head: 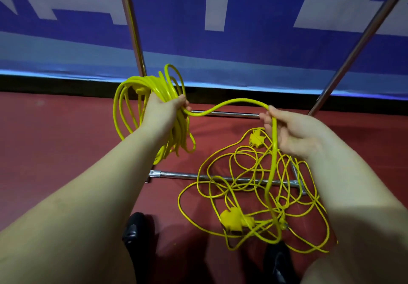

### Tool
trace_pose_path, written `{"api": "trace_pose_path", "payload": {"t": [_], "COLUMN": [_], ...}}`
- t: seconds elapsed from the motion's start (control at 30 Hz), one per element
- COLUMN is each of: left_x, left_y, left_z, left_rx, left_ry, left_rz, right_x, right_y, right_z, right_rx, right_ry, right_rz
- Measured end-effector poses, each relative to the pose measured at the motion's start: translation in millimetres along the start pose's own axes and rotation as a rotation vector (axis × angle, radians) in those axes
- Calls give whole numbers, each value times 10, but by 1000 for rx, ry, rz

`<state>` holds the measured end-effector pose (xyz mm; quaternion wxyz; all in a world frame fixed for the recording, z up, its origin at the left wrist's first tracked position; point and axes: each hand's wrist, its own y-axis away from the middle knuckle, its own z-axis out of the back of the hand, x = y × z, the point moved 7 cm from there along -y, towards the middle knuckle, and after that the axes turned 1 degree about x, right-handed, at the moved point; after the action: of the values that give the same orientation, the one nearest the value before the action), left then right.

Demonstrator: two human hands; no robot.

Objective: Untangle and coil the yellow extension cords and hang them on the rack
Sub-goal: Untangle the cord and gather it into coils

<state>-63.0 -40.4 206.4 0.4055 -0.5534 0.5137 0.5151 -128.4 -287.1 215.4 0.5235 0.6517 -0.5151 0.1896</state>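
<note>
My left hand point(164, 107) grips a coil of yellow cord point(130, 98) made of several loops, held up above the red floor. One strand point(231, 102) arcs from that coil to my right hand point(291, 131), which holds it loosely between fingers and thumb. From there the strand drops into a loose yellow tangle point(254, 186) on the floor. A yellow socket block point(234, 219) lies at the tangle's near side, and a yellow plug piece point(256, 140) lies at its far side. The metal rack's base bars point(176, 175) lie under the tangle.
The rack's two chrome uprights point(132, 25) point(362, 40) rise against a blue and white banner point(220, 7). A rear base bar point(231, 114) runs along the wall. My black shoes point(134, 230) point(278, 261) stand at the bottom of the view on the red floor point(55, 140).
</note>
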Motion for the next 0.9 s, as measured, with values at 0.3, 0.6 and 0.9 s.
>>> {"api": "trace_pose_path", "payload": {"t": [0.3, 0.6, 0.9], "left_x": [-129, -4, 240], "left_y": [219, 502, 685], "left_z": [-236, -512, -775], "left_rx": [195, 419, 503], "left_ry": [-256, -244, -152], "left_rz": [-101, 58, 213], "right_x": [-51, -108, -148], "right_y": [-25, -115, -183], "right_z": [-130, -118, -8], "right_rx": [94, -53, -177], "right_ry": [30, 29, -451], "right_rz": [11, 82, 13]}}
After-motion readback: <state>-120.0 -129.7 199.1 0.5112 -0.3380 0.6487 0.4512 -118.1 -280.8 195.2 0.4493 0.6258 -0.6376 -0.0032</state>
